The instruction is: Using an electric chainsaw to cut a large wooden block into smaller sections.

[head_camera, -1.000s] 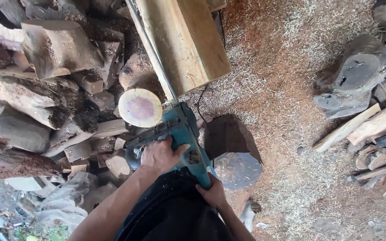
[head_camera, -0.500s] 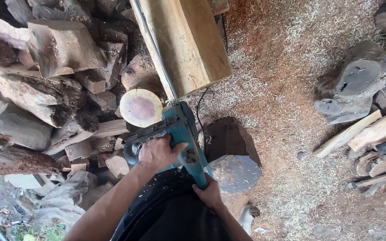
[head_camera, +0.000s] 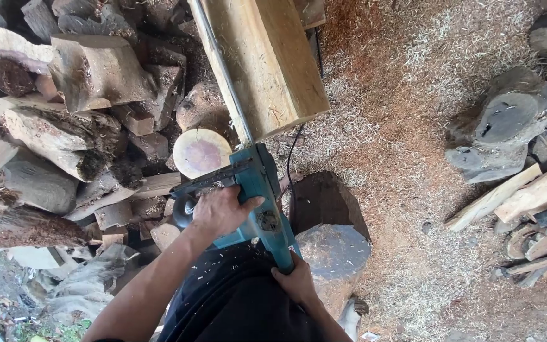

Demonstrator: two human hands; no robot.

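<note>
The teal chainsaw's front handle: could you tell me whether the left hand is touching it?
Touching. The head view shows the left hand wrapped over the front handle of the teal chainsaw, fingers curled around it with no gap.

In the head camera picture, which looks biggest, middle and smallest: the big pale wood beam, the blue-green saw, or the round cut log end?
1. Pale wood beam
2. Blue-green saw, though it sits nearer the camera
3. Round cut log end

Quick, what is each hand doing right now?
Left hand: closed around the front handle of the teal chainsaw.
Right hand: closed on the chainsaw's rear grip.
</note>
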